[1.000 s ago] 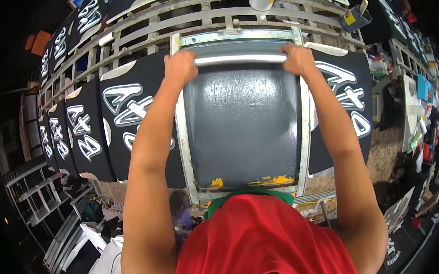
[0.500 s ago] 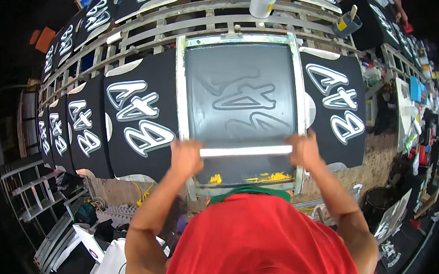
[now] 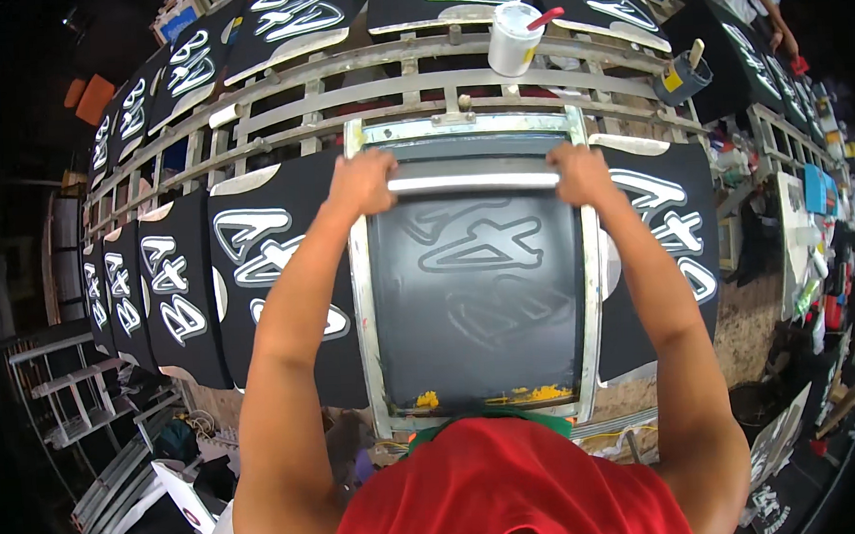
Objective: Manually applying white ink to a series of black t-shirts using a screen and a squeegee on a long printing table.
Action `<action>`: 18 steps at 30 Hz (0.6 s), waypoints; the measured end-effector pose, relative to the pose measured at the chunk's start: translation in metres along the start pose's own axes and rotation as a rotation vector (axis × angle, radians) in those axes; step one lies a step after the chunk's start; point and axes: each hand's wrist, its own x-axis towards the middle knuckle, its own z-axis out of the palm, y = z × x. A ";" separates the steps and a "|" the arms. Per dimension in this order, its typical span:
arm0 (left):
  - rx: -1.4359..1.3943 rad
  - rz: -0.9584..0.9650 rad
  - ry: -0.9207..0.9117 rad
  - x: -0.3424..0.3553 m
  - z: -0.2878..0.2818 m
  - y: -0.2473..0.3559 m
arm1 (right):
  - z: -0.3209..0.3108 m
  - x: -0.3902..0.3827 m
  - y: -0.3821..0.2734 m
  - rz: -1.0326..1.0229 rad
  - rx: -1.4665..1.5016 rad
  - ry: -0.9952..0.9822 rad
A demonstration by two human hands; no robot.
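Observation:
My left hand (image 3: 363,181) and my right hand (image 3: 582,172) grip opposite ends of a long metal-edged squeegee (image 3: 471,182) near the far end of a printing screen. The screen's pale frame (image 3: 362,309) surrounds a grey, ink-coated mesh (image 3: 480,351), where an outline of lettering shows; yellow smears lie along its near edge. Black fabric panels with white-and-grey lettering (image 3: 167,276) lie on either side of the screen. My forearms partly cover those nearest it.
A white tub with a red tool (image 3: 513,50) and a grey tub with a stick (image 3: 681,78) sit on slatted rails (image 3: 389,90). More printed panels line the far side. Another person (image 3: 762,8) is at upper right. Metal racks (image 3: 76,392) stand at lower left; clutter lines the right.
Half a second ago the squeegee was low on the screen, having come down from the top. Both hands have since carried it back up to the far end. The view has tilted slightly.

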 end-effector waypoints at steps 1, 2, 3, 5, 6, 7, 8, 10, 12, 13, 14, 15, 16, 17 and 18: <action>0.005 -0.009 0.000 0.018 -0.005 -0.005 | 0.000 0.019 0.018 0.028 0.062 0.003; 0.034 0.009 0.106 0.020 -0.005 -0.018 | -0.017 0.039 0.007 0.055 0.084 -0.058; 0.005 0.005 0.110 0.026 -0.006 -0.023 | -0.020 0.051 0.009 0.054 0.073 -0.097; -0.025 0.008 0.121 0.028 -0.007 -0.022 | -0.021 0.055 0.012 0.060 0.057 -0.131; 0.009 -0.003 0.095 0.024 -0.006 -0.021 | -0.018 0.053 0.010 0.066 0.043 -0.162; 0.041 -0.013 0.065 0.019 -0.004 -0.018 | -0.016 0.048 0.010 0.074 0.030 -0.199; 0.038 -0.011 0.064 0.011 0.000 -0.015 | -0.012 0.038 0.008 0.076 0.028 -0.200; -0.016 0.016 0.084 -0.019 0.013 -0.006 | 0.000 -0.004 0.000 0.084 0.134 -0.119; -0.044 0.003 0.023 -0.074 0.024 0.014 | 0.010 -0.061 -0.013 0.016 0.195 -0.024; -0.075 0.023 0.028 -0.107 0.025 0.025 | 0.011 -0.094 -0.026 0.002 0.159 -0.016; -0.107 0.040 0.037 -0.141 0.028 0.035 | 0.011 -0.129 -0.040 -0.016 0.122 -0.006; -0.084 0.023 0.005 -0.180 0.039 0.048 | 0.018 -0.169 -0.053 -0.014 0.157 -0.036; -0.060 0.009 -0.016 -0.217 0.053 0.060 | 0.028 -0.210 -0.063 -0.012 0.186 -0.057; -0.088 -0.047 -0.130 -0.255 0.065 0.073 | 0.038 -0.256 -0.080 -0.042 0.072 0.035; -0.058 -0.033 -0.054 -0.295 0.082 0.088 | 0.045 -0.298 -0.094 0.004 0.109 -0.091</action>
